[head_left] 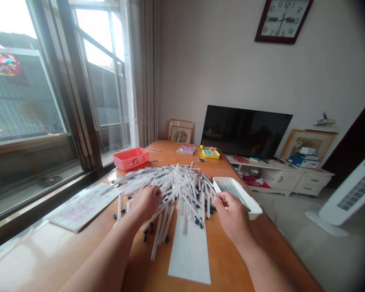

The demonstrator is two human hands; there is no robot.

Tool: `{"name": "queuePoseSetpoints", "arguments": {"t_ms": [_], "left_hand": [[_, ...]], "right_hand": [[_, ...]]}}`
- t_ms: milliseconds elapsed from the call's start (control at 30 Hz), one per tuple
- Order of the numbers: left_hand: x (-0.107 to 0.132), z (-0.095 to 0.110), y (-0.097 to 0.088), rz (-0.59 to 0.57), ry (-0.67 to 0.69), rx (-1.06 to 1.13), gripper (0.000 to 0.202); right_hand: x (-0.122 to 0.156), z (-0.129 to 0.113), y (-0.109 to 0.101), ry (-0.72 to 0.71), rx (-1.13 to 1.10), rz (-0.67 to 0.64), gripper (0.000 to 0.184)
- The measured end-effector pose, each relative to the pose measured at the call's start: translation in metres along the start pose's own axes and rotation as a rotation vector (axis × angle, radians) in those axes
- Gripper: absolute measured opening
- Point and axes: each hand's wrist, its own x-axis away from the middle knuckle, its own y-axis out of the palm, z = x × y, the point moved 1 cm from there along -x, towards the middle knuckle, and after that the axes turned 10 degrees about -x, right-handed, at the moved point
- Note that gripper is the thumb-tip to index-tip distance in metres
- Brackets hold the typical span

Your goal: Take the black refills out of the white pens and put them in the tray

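A big heap of white pen tubes (170,182) lies spread across the orange wooden table (231,259), with small black caps (149,233) scattered around it. My left hand (146,200) rests on the left side of the heap, fingers curled down into the tubes. My right hand (231,215) sits at the heap's right edge, fingers pinched at a tube end, right beside a white tray (246,198) that holds several tubes. A white paper strip (190,251) lies on the table between my forearms.
A pink tray (130,158) stands at the far left of the table. Printed sheets (82,207) lie by the window. A booklet (185,150) and a yellow box (209,153) sit at the far end. A TV (245,132), low cabinet and white fan (349,194) stand to the right.
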Motion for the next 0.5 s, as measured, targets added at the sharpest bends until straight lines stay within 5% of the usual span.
{"name": "queuePoseSetpoints", "arguments": {"t_ms": [133, 267, 500], "left_hand": [[0.007, 0.019, -0.011, -0.020, 0.120, 0.297, 0.017], [0.017, 0.038, -0.017, -0.156, 0.254, 0.585, 0.020], [0.023, 0.051, -0.016, -0.351, 0.236, 0.950, 0.028]], "right_hand": [[0.002, -0.005, 0.003, -0.085, -0.003, -0.062, 0.020], [0.003, -0.013, 0.007, -0.227, 0.034, -0.172, 0.035], [0.012, -0.021, 0.015, -0.230, 0.013, -0.376, 0.028]]}}
